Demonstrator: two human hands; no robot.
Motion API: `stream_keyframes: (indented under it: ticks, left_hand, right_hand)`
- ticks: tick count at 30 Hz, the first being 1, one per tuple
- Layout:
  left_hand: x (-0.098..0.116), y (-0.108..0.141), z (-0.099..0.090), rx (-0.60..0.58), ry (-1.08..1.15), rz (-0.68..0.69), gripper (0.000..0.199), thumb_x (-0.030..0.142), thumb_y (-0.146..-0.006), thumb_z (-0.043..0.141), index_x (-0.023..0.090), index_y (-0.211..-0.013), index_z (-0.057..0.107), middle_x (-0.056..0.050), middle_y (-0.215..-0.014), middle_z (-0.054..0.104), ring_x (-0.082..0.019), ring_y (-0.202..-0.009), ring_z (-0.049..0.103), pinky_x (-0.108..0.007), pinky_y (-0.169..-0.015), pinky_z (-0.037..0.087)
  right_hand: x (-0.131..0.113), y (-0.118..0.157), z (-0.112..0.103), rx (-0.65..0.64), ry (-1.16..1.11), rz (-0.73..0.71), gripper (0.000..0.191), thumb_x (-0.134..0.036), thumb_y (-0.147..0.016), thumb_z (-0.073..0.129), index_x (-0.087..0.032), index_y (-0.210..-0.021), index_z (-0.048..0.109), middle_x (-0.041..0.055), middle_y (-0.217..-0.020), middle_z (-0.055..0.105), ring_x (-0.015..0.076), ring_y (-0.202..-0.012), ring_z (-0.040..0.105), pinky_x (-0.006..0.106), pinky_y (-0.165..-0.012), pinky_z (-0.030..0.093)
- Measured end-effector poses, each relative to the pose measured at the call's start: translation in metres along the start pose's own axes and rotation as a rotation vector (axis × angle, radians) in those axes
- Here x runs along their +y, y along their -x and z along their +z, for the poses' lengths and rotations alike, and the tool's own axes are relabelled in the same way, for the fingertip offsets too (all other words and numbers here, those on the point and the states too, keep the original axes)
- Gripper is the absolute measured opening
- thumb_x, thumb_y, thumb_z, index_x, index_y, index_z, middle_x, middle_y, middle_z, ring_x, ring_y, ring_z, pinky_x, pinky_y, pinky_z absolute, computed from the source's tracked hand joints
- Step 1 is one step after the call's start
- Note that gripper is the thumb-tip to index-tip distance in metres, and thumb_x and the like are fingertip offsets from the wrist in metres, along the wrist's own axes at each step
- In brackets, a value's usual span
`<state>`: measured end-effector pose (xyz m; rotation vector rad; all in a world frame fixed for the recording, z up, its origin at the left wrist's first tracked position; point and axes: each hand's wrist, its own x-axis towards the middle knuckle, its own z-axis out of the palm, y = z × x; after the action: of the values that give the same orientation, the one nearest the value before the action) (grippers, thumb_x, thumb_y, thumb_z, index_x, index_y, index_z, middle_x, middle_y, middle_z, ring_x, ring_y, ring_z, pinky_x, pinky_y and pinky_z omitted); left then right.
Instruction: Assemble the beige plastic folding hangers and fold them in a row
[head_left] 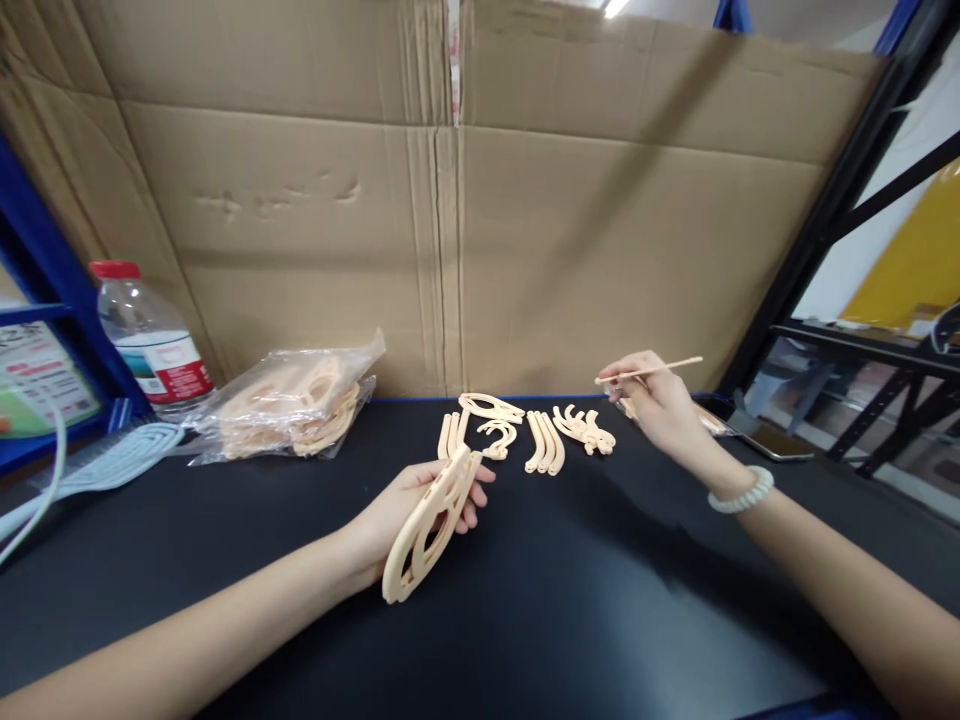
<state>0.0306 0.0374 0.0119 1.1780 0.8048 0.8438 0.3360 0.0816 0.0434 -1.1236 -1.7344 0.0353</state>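
a pale curved frame piece [416,520], tilted and possibly doubled, sits just below the centre of the frame. the left hand [386,515] grips it, fingers wrapped round the far side. at the right of centre, the right hand [656,395] pinches a thin pale rod [675,364] raised above the table, slanting up to the right. the step in hand seems to be handling two separate parts, one per hand, well apart; bringing them together would call for the right hand to come left and down, with the frame piece kept steady.

near the middle, beyond the left hand, lie curved strips [544,443], a cluster of hooked pieces [585,430] and a flat frame [514,412]; a low sweep could knock these. the black table [540,610] has open room across the lower middle. its back edge meets a cardboard wall [600,230], so reach ends there. a plastic bag [289,400] of parts and a bottle [154,340] crowd the left; a phone [776,440] lies at right.
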Motion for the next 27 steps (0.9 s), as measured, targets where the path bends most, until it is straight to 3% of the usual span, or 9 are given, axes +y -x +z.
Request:
stream_keyframes:
  ticks: [3,7,20,24,27]
  left_hand:
    - [0.003,-0.001,-0.002,0.066,0.078,-0.035,0.019,0.014,-0.071,0.07,0.01,-0.089,0.073,-0.004,-0.074,0.066,-0.014,-0.068,0.062,-0.022,-0.068,0.052]
    - [0.0,-0.003,-0.006,0.084,0.132,-0.077,0.017,0.016,-0.078,0.067,0.011,-0.093,0.074,-0.005,-0.074,0.068,-0.013,-0.071,0.063,-0.02,-0.07,0.052]
    - [-0.003,-0.005,-0.007,0.102,0.192,-0.087,0.025,-0.001,-0.077,0.061,0.01,-0.097,0.072,-0.008,-0.084,0.074,-0.015,-0.078,0.068,-0.022,-0.074,0.056]
    - [-0.003,-0.004,-0.007,0.097,0.2,-0.074,0.024,-0.001,-0.08,0.058,0.01,-0.097,0.071,-0.01,-0.086,0.074,-0.016,-0.083,0.069,-0.023,-0.079,0.056]
    - [-0.003,-0.004,-0.007,0.085,0.199,-0.062,0.025,-0.001,-0.08,0.058,0.01,-0.098,0.071,-0.01,-0.088,0.075,-0.016,-0.084,0.069,-0.023,-0.079,0.055]
  right_hand:
    - [0.025,-0.005,-0.006,-0.132,0.067,0.159,0.02,-0.022,-0.088,0.043,-0.015,-0.095,0.061,0.0058,-0.079,0.063,0.0137,-0.059,0.058,0.029,-0.058,0.049]
    - [0.044,-0.004,-0.004,-0.326,0.145,0.229,0.028,-0.022,-0.084,0.05,-0.014,-0.108,0.062,0.0044,-0.073,0.066,0.0147,-0.059,0.06,0.027,-0.057,0.049]
    - [0.067,0.01,0.018,-0.405,0.362,0.217,0.027,-0.014,-0.084,0.045,-0.011,-0.088,0.072,0.0067,-0.07,0.069,0.0144,-0.055,0.056,0.025,-0.051,0.039]
    - [0.066,0.01,0.016,-0.389,0.383,0.14,0.028,-0.013,-0.086,0.044,-0.012,-0.079,0.071,0.0082,-0.073,0.069,0.0171,-0.066,0.06,0.027,-0.062,0.043]
    - [0.056,0.01,0.017,-0.336,0.387,0.084,0.026,-0.016,-0.088,0.044,-0.011,-0.086,0.069,0.0107,-0.082,0.067,0.0201,-0.077,0.06,0.031,-0.072,0.045]
